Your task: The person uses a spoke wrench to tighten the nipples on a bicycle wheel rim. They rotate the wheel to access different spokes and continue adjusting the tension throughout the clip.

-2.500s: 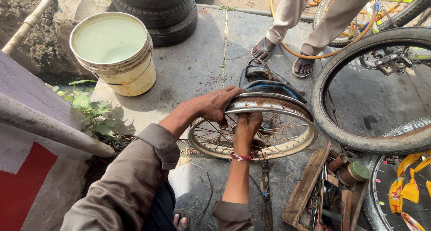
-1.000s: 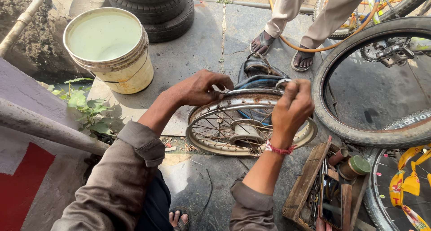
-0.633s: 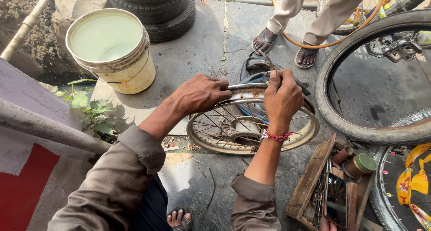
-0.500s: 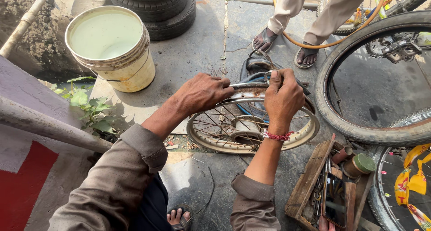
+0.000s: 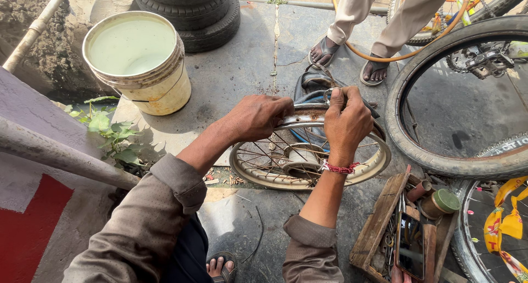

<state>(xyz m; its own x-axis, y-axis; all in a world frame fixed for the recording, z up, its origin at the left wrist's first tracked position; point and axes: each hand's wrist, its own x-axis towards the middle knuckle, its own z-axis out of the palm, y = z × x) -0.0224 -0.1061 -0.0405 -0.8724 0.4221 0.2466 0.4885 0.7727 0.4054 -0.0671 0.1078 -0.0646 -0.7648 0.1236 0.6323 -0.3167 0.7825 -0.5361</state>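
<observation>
Both the left hand (image 5: 257, 117) and right hand (image 5: 346, 121) grip the flat-lying, face-up wheel rim (image 5: 258, 176) at its far edge

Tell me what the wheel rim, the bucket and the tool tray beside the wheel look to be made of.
Wheel rim: metal, dull and worn, with brown rust patches where the left hand grips it. Bucket: probably plastic, cream-coloured, scuffed and stained, with a ribbed lip. Tool tray: wood, unfinished, with rough grain and grimy plank edges.
</observation>
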